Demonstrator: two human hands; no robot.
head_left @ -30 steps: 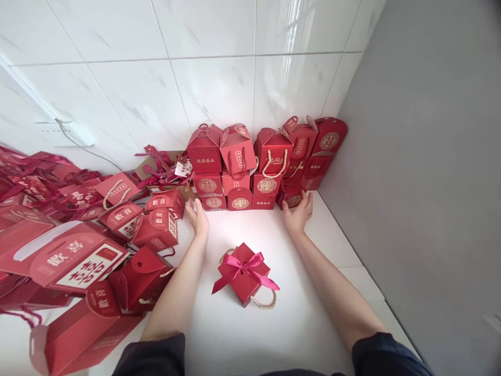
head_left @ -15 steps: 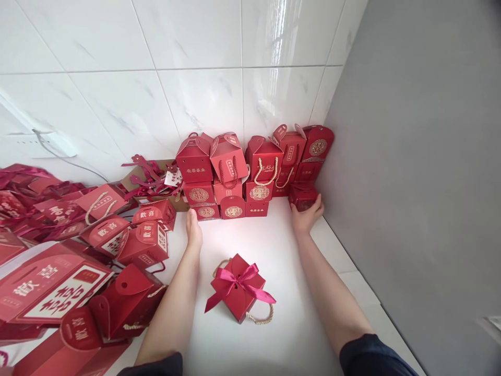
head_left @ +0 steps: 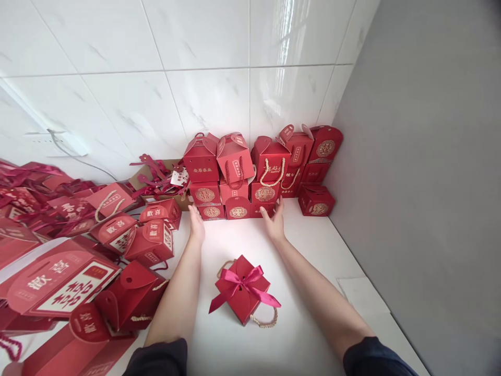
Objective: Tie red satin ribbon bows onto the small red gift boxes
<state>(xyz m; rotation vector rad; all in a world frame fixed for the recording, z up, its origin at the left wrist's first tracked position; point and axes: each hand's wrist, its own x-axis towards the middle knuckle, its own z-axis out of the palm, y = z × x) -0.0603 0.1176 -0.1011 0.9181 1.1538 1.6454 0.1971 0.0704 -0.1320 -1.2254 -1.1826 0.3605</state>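
Right hand (head_left: 275, 224) had left the small box (head_left: 315, 200) by the grey panel (head_left: 410, 156) and come inward to the right end of the bottom row (head_left: 238, 208). Its fingers were parted and grasped nothing, thumb before the end box and the others along its side. Left hand (head_left: 197, 224) was at the row's opposite end, fingers straight and likewise not closed on anything. Both hands looked to be touching the end boxes; how hard they pressed could not be told.

So the small box stood released near the counter's back right corner, and the work had passed, it seemed, to the row bracketed between the hands. Above that row rose the stack (head_left: 201, 166), along the counter's back edge before the tiled wall (head_left: 207, 94), its top boxes set unevenly.

Nearer the front edge, between the forearms, the bowed box (head_left: 239, 307) lay apart from the rest, one rope loop (head_left: 270, 325) spread on the counter (head_left: 305, 292).

Toward the left edge, more red boxes (head_left: 146, 240) crowded together, and behind them a carton (head_left: 139, 183) held ribbons (head_left: 156, 171) at the back.
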